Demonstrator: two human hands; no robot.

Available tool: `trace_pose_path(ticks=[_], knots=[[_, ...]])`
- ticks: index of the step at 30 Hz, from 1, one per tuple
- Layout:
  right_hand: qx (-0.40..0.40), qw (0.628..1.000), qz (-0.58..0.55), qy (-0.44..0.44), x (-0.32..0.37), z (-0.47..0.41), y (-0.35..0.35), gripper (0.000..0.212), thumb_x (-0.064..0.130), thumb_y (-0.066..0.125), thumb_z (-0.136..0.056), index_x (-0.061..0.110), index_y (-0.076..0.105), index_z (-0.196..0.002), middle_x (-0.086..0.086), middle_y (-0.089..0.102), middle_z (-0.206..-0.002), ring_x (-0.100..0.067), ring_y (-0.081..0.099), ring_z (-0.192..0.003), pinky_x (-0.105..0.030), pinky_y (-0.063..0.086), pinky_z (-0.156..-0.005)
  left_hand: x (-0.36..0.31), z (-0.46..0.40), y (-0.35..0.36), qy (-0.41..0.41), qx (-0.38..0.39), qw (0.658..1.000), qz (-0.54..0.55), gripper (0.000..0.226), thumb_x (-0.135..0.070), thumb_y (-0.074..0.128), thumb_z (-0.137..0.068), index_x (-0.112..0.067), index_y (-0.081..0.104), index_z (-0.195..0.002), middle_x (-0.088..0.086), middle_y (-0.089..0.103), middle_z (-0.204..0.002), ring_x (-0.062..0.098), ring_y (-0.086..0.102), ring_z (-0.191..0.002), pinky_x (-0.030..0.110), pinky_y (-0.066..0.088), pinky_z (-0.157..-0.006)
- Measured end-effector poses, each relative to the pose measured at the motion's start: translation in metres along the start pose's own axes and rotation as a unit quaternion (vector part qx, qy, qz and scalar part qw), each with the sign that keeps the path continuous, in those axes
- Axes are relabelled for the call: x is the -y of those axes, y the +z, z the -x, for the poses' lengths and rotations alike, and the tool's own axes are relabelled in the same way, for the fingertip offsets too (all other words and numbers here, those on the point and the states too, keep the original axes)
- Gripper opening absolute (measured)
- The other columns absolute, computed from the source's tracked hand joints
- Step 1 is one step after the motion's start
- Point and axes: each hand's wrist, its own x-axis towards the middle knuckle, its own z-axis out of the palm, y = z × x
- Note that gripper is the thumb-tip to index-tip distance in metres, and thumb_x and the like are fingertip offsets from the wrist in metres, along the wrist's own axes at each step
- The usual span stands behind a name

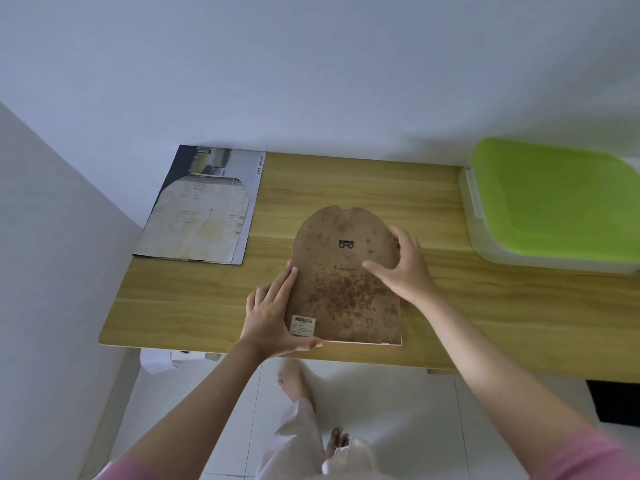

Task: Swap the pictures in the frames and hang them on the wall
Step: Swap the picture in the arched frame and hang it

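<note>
Brown backing board [346, 282] | arch away | flat | left hand [273, 317], right hand [403, 268] touching

Green-lidded box [554, 206] cut off at frame's right edge, barcode label [303, 325] print too small to read, frame back [346, 282] face-down, front hidden

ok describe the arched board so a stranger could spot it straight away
On the wooden table, near its front edge, lies the arched backing board between both hands. It is brown and stained, with a small metal hanger and a barcode sticker, unlike the printed sheet.
</note>
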Motion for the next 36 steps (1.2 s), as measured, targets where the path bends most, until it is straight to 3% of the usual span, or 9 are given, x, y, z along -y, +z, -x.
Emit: trace_pose_path(ticks=[4, 9, 14, 21, 27, 34, 36], knots=[[-0.037, 0.999, 0.009, 0.024, -0.031, 0.069, 0.012, 0.086, 0.044, 0.075, -0.074, 0.016, 0.033, -0.143, -0.005, 0.042, -0.137, -0.021, 0.038, -0.129, -0.039, 0.034, -0.107, 0.0, 0.0, 0.001, 0.002, -0.001, 1.0, 0.0, 0.137, -0.091, 0.055, -0.04, -0.028, 0.004, -0.149, -0.014, 0.003, -0.157, 0.02, 0.032, -0.127, 0.042, 0.026, -0.105], [-0.071, 0.996, 0.044, 0.007, -0.04, 0.099, 0.029, 0.087, 0.054, 0.069, -0.066, 0.007, 0.046, -0.135, -0.008, 0.053, -0.123, -0.026, 0.046, -0.117, -0.037, 0.035, -0.101, -0.001, 0.0, -0.001, -0.007, 0.002, 1.0, 0.006, 0.138, -0.088, 0.061, -0.038, -0.028, 0.005, -0.149, -0.015, 0.005, -0.156, 0.021, 0.033, -0.126, 0.041, 0.025, -0.104], [-0.068, 0.995, 0.066, 0.028, -0.028, 0.086, 0.037, 0.087, 0.041, 0.08, -0.068, 0.01, 0.042, -0.139, -0.009, 0.049, -0.129, -0.027, 0.043, -0.122, -0.043, 0.032, -0.105, 0.004, -0.008, -0.013, -0.022, 0.024, 0.999, 0.015, 0.139, -0.081, 0.068, -0.038, -0.03, 0.001, -0.149, -0.015, 0.007, -0.156, 0.02, 0.027, -0.127, 0.044, 0.024, -0.107], [-0.056, 0.995, 0.071, 0.039, 0.002, 0.044, 0.056, 0.088, 0.047, 0.076, -0.07, 0.015, 0.037, -0.142, -0.006, 0.046, -0.131, -0.025, 0.039, -0.125, -0.044, 0.031, -0.106, 0.032, -0.044, -0.042, -0.043, 0.043, 0.998, 0.022, 0.145, -0.082, 0.066, -0.033, -0.027, -0.001, -0.149, -0.012, 0.011, -0.153, 0.022, 0.024, -0.132, 0.051, 0.024, -0.108], [-0.042, 0.997, 0.052, 0.044, 0.027, 0.005, 0.067, 0.089, 0.047, 0.075, -0.072, 0.017, 0.033, -0.144, -0.004, 0.041, -0.137, -0.023, 0.035, -0.13, -0.043, 0.027, -0.11, 0.05, -0.074, -0.062, -0.05, 0.039, 0.997, 0.038, 0.146, -0.076, 0.07, -0.034, -0.021, -0.001, -0.149, -0.008, 0.01, -0.153, 0.023, 0.023, -0.131, 0.045, 0.021, -0.11], [-0.077, 0.995, 0.042, 0.052, 0.042, -0.004, 0.064, 0.089, 0.043, 0.078, -0.07, 0.023, 0.033, -0.144, -0.002, 0.041, -0.125, -0.018, 0.042, -0.121, -0.043, 0.029, -0.103, 0.053, -0.089, -0.071, -0.046, 0.037, 0.997, 0.051, 0.14, -0.062, 0.081, -0.044, -0.02, -0.002, -0.149, -0.008, 0.009, -0.153, 0.025, 0.023, -0.131, 0.044, 0.022, -0.111], [-0.072, 0.997, 0.008, 0.042, 0.045, -0.003, 0.062, 0.089, 0.04, 0.079, -0.071, 0.023, 0.031, -0.145, 0.0, 0.04, -0.127, -0.014, 0.045, -0.117, -0.037, 0.036, -0.102, 0.054, -0.09, -0.075, -0.036, 0.03, 0.998, 0.052, 0.136, -0.058, 0.082, -0.047, -0.019, 0.001, -0.149, -0.006, 0.012, -0.151, 0.026, 0.026, -0.131, 0.045, 0.025, -0.11]])
